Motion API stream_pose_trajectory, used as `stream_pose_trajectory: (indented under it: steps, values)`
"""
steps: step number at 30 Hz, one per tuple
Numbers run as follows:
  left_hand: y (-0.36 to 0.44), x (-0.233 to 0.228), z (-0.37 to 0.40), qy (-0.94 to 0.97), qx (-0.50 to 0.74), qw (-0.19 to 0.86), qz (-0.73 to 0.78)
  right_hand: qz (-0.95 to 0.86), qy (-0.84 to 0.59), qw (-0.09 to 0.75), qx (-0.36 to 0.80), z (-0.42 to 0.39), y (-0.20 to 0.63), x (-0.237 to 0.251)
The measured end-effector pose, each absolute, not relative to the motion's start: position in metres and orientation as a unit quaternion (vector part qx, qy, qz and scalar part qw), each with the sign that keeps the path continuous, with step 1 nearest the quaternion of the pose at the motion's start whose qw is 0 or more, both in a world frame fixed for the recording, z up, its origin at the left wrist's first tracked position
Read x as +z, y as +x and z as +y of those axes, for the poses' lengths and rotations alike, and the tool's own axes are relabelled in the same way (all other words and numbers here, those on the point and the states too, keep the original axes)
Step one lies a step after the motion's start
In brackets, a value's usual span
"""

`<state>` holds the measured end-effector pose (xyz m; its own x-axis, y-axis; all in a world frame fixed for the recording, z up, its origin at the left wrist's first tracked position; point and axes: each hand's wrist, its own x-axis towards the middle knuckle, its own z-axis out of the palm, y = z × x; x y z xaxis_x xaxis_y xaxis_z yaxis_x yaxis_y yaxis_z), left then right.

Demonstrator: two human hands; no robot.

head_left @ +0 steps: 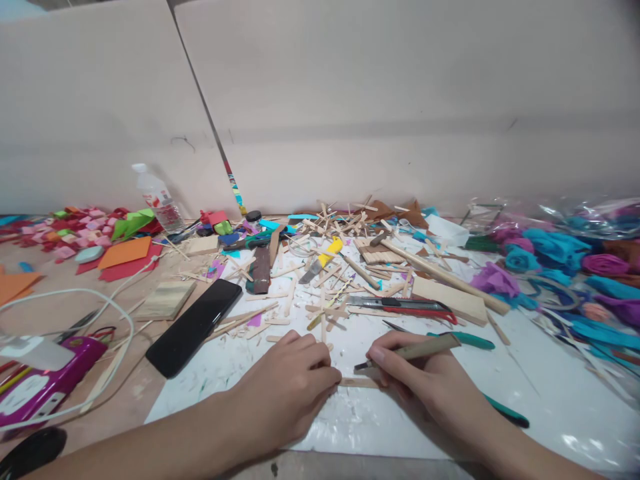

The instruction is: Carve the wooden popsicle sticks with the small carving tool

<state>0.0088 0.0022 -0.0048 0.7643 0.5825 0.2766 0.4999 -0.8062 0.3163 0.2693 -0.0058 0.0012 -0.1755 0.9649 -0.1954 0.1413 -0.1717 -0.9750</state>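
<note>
My left hand (293, 385) presses down on one end of a flat wooden craft stick (357, 383) lying on the white work sheet (350, 427). My right hand (407, 373) grips a tan-handled craft knife (420, 350), its dark tip pointing left toward the stick just in front of my left fingers. The stick's left end is hidden under my left hand.
A black phone (195, 325) lies left of my hands. Behind them are a red cutter (400, 305), a yellow-handled knife (323, 259), green-handled pliers (470, 341), several loose wooden sticks (340, 267) and wood blocks (453, 300). A water bottle (156, 197), coloured paper (125, 253), paper flowers (550, 250) and a purple device with white cable (45, 380) flank the sheet.
</note>
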Motion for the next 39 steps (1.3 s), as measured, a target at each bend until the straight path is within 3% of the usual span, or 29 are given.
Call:
stream_pose_trajectory:
  steps: [39]
  values:
    - [0.009,-0.004,0.004,0.935,0.180,0.113,0.285,-0.525,-0.535,0.367,0.551,-0.005,0.266,0.005]
